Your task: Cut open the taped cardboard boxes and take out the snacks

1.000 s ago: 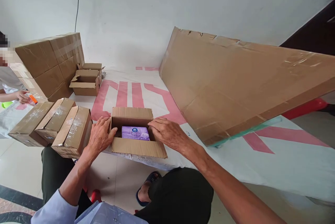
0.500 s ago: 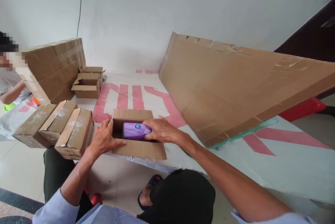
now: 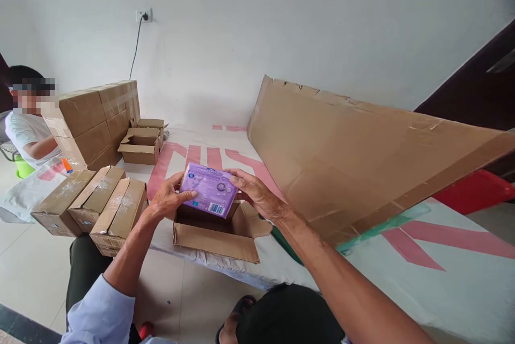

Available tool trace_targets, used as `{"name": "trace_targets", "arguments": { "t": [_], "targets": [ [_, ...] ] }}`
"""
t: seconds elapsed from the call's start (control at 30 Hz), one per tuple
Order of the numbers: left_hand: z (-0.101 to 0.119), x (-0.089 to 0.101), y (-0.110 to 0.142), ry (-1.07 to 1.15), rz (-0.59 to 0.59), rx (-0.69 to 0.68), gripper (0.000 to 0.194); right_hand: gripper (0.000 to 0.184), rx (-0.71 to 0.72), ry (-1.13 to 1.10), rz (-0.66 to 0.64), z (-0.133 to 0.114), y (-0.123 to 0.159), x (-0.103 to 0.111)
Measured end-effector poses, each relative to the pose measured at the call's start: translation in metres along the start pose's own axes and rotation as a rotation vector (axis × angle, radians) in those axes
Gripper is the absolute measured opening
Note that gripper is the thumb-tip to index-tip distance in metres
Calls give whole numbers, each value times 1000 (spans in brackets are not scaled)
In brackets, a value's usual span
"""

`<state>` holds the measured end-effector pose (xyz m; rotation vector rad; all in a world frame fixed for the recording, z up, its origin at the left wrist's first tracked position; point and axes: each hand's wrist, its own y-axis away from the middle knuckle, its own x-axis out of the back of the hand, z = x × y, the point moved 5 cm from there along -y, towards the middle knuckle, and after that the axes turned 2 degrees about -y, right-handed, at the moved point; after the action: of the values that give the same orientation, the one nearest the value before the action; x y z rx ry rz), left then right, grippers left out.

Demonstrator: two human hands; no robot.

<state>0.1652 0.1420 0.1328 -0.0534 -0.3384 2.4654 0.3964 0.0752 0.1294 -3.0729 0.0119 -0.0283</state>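
Observation:
A purple packet with a barcode on its face is held just above a small open cardboard box. My left hand grips the packet's left side, thumb on top. My right hand grips its right edge, fingers curled round it. The box stands on a white sheet with pink letters, its flaps spread outward.
Three taped boxes lie in a row at my left. Behind them stand a large stack of cartons and two small open boxes. A big flat cardboard panel slants across the right. Another person sits far left.
Both hands went from the box's rim to the purple packet and lifted it out of the box, turning it face up. The camera view has tilted upward.

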Motion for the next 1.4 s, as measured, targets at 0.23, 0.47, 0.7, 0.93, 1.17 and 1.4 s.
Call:
{"name": "trace_targets", "arguments": {
  "t": [0.23,0.47,0.7,0.93,1.17,1.4],
  "targets": [
    [-8,19,-16,163,217,-23,63,65,17,-117,20,29,-31,-27],
    [-37,29,-24,175,211,18,63,46,-25,-152,51,55,-52,-26],
    [-46,32,-22,173,217,66,59,44,-47,-159,32,61,-52,-27],
    [-44,32,-23,144,209,62,58,45,-61,-137,17,59,-52,-27],
    [-7,13,0,-504,190,-41,56,46,6,-173,34,42,-42,-4],
    [-5,-66,56,-1348,-469,-75,49,44,117,-253,382,43,-44,88]
  ]
}}
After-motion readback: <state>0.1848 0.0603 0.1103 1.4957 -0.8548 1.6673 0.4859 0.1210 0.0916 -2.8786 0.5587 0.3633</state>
